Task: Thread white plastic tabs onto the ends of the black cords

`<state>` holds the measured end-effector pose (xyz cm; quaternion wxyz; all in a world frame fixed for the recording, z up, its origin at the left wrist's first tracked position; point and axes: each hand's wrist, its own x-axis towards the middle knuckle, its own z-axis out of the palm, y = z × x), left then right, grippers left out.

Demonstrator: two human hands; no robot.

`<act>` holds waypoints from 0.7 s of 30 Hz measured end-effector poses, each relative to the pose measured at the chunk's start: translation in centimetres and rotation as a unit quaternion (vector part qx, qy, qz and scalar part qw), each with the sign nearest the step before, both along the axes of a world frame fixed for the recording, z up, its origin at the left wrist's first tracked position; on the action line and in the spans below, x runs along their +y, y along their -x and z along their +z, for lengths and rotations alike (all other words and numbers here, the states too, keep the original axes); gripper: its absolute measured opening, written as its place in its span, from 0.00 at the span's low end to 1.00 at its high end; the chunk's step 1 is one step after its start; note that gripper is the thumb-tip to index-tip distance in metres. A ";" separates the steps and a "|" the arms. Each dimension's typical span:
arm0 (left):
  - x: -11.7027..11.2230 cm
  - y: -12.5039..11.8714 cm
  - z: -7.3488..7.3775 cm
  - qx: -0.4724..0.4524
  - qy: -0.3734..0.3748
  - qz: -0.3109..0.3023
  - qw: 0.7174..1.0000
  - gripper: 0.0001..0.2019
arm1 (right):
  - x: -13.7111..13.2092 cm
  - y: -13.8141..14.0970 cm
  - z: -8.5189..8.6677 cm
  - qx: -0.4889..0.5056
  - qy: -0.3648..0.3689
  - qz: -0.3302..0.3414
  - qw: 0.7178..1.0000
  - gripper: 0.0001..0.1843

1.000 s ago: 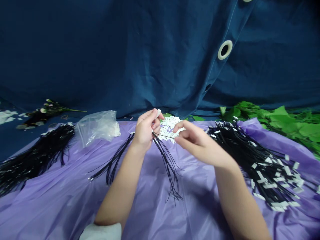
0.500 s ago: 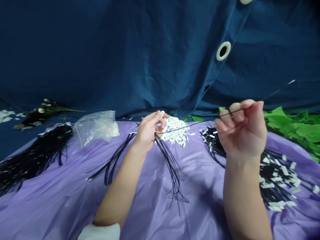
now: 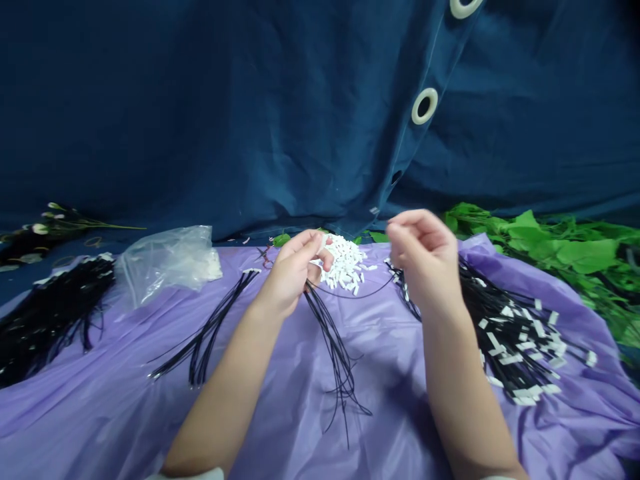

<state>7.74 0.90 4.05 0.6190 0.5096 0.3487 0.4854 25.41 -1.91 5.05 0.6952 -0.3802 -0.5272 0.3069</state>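
Observation:
My left hand (image 3: 295, 270) is closed round a bundle of thin black cords (image 3: 333, 333), whose loose ends hang down over the purple sheet. A small white piece seems to show at its fingertips. My right hand (image 3: 425, 260) is raised to the right with thumb and fingers pinched on a single black cord (image 3: 363, 297). That cord sags in a slack curve between both hands. A small white tip (image 3: 374, 210) is blurred in the air left of my right fingers. Behind my left hand lies a pile of small white tubes (image 3: 345, 263).
On the purple sheet (image 3: 270, 407) lie a smaller cord bunch (image 3: 215, 327), a clear plastic bag (image 3: 165, 263) and a thick black bundle (image 3: 55, 310) at left. Cords with white ends (image 3: 520, 333) spread at right, near green leaves (image 3: 555, 243). A blue curtain (image 3: 225, 120) hangs behind.
My right hand has moved left and closer to my left hand, turning inward. The cord between them has gone from taut to slack. The view has shifted slightly to the right.

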 end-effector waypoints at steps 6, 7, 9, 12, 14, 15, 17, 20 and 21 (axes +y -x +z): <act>-1.1 0.2 0.5 0.014 -0.030 -0.010 0.999 0.10 | -0.6 2.3 -1.2 -0.195 -0.027 0.013 0.980 0.04; -1.3 0.2 0.6 0.015 -0.033 -0.014 0.999 0.11 | -0.7 2.3 -1.3 -0.212 -0.038 -0.006 0.977 0.03; -1.7 0.2 0.9 0.014 -0.038 -0.023 0.999 0.11 | -0.8 2.4 -1.4 -0.237 -0.056 -0.037 0.969 0.02; -2.1 0.2 1.2 0.012 -0.043 -0.030 0.999 0.11 | -1.0 2.3 -1.3 -0.251 -0.073 -0.051 0.964 0.02; -2.3 0.2 1.3 0.011 -0.048 -0.035 0.998 0.11 | -1.1 2.3 -1.2 -0.260 -0.085 -0.058 0.960 0.02; -2.3 0.2 1.3 0.010 -0.051 -0.037 0.998 0.11 | -1.1 2.3 -1.2 -0.268 -0.093 -0.064 0.957 0.02; -2.3 0.2 1.3 0.009 -0.057 -0.042 0.997 0.10 | -1.1 2.2 -1.1 -0.290 -0.111 -0.080 0.947 0.02; -2.4 0.2 1.3 0.013 -0.063 -0.049 0.997 0.10 | -1.2 2.2 -0.9 -0.327 -0.145 -0.113 0.927 0.02; -2.4 0.2 1.3 0.016 -0.066 -0.052 0.996 0.10 | -1.3 2.2 -0.9 -0.340 -0.156 -0.126 0.919 0.02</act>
